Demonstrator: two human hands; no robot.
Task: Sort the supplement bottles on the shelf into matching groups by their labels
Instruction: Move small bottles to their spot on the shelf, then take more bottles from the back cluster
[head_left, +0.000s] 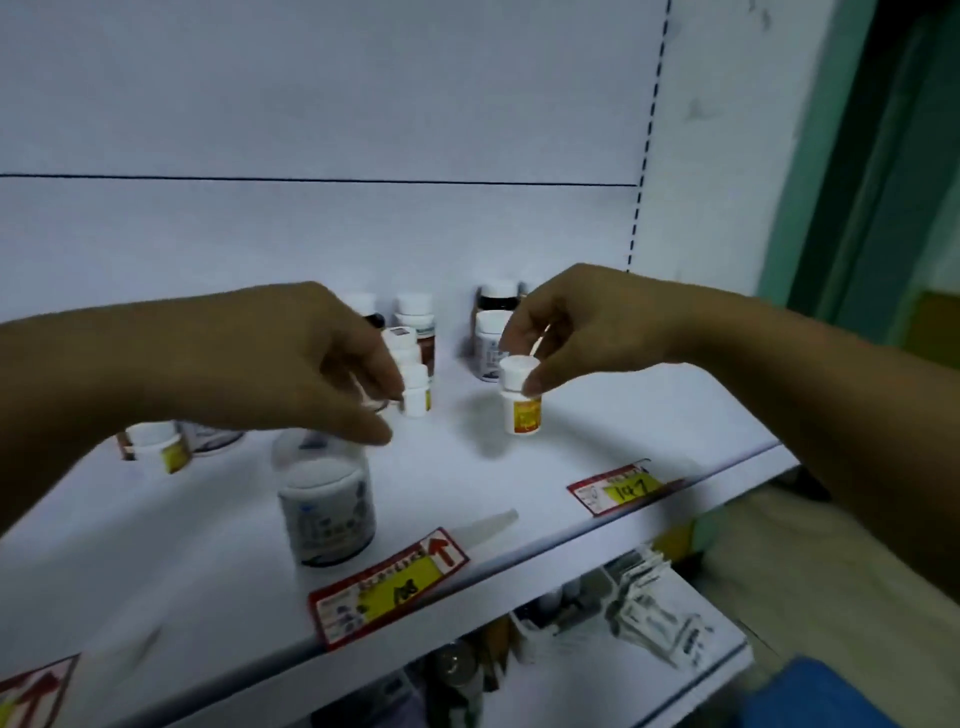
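Note:
My right hand (566, 327) pinches the white cap of a small white bottle with an orange-yellow label (522, 402), held just above the white shelf (597, 415). My left hand (291, 358) hovers with fingers apart over a large white jar with a grey-blue label (328, 506) and holds nothing. A small white bottle (415, 392) stands just right of the left fingertips. Behind it stand several white-capped bottles (415, 322). Two bottles (491, 332) stand behind my right hand, the rear one dark. A yellow-labelled bottle (156, 447) sits at the left.
Red and yellow price tags (389, 587) (615, 488) line the shelf's front edge. A clear plastic strip (488, 525) lies near the front. A lower shelf (623, 649) holds more packaged goods. The white back panel rises behind; a green wall is at the right.

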